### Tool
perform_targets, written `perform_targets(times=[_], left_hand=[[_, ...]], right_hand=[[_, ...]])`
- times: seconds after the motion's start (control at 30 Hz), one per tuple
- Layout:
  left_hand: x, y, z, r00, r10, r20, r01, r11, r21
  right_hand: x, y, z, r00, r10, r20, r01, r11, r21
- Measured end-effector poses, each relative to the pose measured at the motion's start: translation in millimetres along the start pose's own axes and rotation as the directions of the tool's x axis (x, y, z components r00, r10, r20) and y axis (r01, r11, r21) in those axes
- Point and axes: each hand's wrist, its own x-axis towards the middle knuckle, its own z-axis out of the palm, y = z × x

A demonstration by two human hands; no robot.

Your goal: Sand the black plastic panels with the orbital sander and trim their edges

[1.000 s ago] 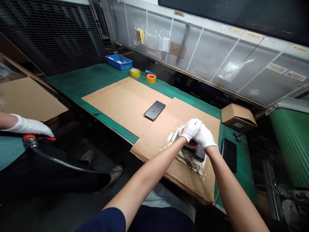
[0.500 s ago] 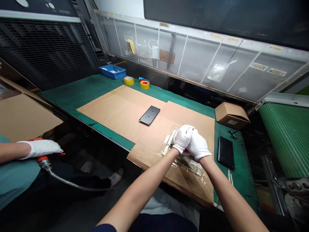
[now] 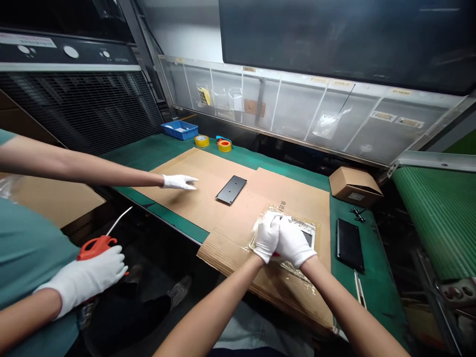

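My left hand point(image 3: 267, 235) and my right hand point(image 3: 293, 241), both in white gloves, are pressed together over the near right part of the cardboard. Their fingers are curled closed. A bit of red shows under them, but what they grip is mostly hidden. Beneath the hands lies a patch of clear tape point(image 3: 295, 271) stuck to the cardboard sheet point(image 3: 197, 171). The corner of a dark flat piece with a pale edge point(image 3: 309, 239) shows beside my right hand. Farther left a black rectangular plate with small holes point(image 3: 231, 190) lies flat on the cardboard.
At left, a co-worker's gloved hand point(image 3: 180, 182) reaches over the cardboard; the other holds a red air blow gun point(image 3: 97, 246). Tape rolls point(image 3: 202, 141) and a blue bin point(image 3: 180, 130) stand at the back. A black panel point(image 3: 349, 244) and small carton point(image 3: 355, 186) are at right.
My joined hands have shifted slightly left on the taped patch, uncovering the dark piece's corner. The co-worker has leaned in, extending one hand toward the black plate and raising the blow gun.
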Motion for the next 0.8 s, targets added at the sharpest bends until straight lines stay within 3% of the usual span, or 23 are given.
perform_targets(times=[0.07,0.17,0.23,0.3,0.37,0.43,0.5,0.6,0.67,0.8], left_hand=[[0.6,3.9,4.4,1.000,-0.011,-0.008,0.011,0.999,0.032],[7.3,12.4,16.8,0.996,-0.051,0.078,0.047,0.998,0.049],[2.6,16.8,23.4,0.994,-0.044,0.105,0.040,0.998,0.046],[-12.1,18.6,26.6,0.997,-0.016,0.076,0.013,0.999,0.041],[-27.3,18.9,28.7,0.999,0.003,0.032,-0.004,0.999,0.036],[-31.4,19.9,32.7,1.000,0.012,0.026,-0.012,0.999,0.033],[-23.0,22.9,38.6,0.997,0.026,0.068,-0.027,0.999,0.022],[-11.2,27.9,43.6,0.992,0.034,0.118,-0.033,0.999,-0.007],[-18.2,29.0,41.1,0.993,0.036,0.113,-0.036,0.999,-0.007],[-41.0,27.1,37.3,0.999,0.037,0.031,-0.039,0.997,0.072]], right_hand=[[-2.8,5.2,-1.8,1.000,0.017,-0.020,-0.017,1.000,0.020],[-8.5,15.3,-5.7,0.959,0.268,-0.089,-0.262,0.962,0.074],[-18.0,20.2,-4.3,0.929,0.357,-0.096,-0.348,0.932,0.099],[-31.2,23.9,0.9,0.954,0.292,-0.066,-0.283,0.952,0.115],[-41.6,28.3,6.1,0.989,0.141,-0.036,-0.137,0.984,0.115],[-44.0,34.5,7.1,0.997,0.063,-0.035,-0.059,0.993,0.099],[-39.6,40.6,3.2,0.986,0.163,-0.045,-0.159,0.984,0.085],[-36.5,43.5,-1.4,0.926,0.373,-0.063,-0.366,0.925,0.103],[-43.8,40.8,2.1,0.936,0.346,-0.062,-0.337,0.934,0.121],[-59.8,39.7,14.6,0.988,0.146,-0.058,-0.142,0.988,0.066]])
